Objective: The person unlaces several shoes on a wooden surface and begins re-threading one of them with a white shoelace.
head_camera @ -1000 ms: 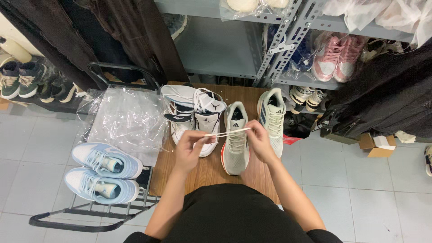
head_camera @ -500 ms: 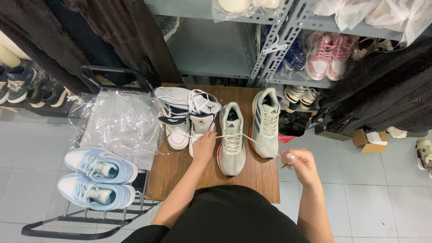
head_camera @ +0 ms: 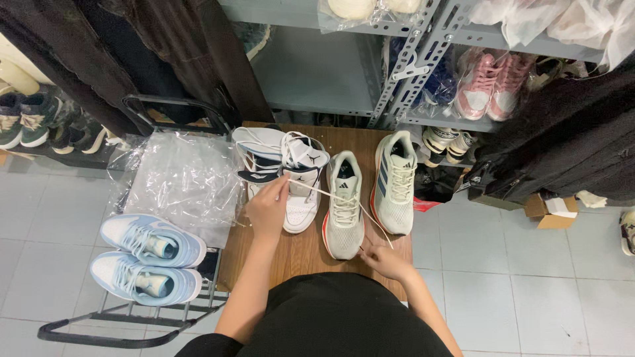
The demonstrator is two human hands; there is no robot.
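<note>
Laces run out from the pale grey running shoe (head_camera: 344,205) at the middle of the small wooden table (head_camera: 304,248), one strand to each hand. The shoe lies with its long axis along the 12-to-6 line, toe at 6 toward the person, heel at 12 toward the metal shelving (head_camera: 410,59). The left hand (head_camera: 266,210) sits at about 9 o'clock from the shoe, fingers pinched shut on one white lace end (head_camera: 311,190), drawn taut up and leftward. The right hand (head_camera: 385,258) is at about 5 o'clock, just off the toe, fingers closed on the other lace end (head_camera: 376,228). Its matching shoe (head_camera: 395,182) stands just beside it at 3 o'clock, pointing the same way: two grey shoes on the table. At 9 to 10 o'clock lie two white high-top sneakers (head_camera: 284,172). Further at 8 o'clock, two light blue sneakers (head_camera: 149,258) rest on a black wire rack (head_camera: 126,324), with clear plastic wrap (head_camera: 178,178) above them.
</note>
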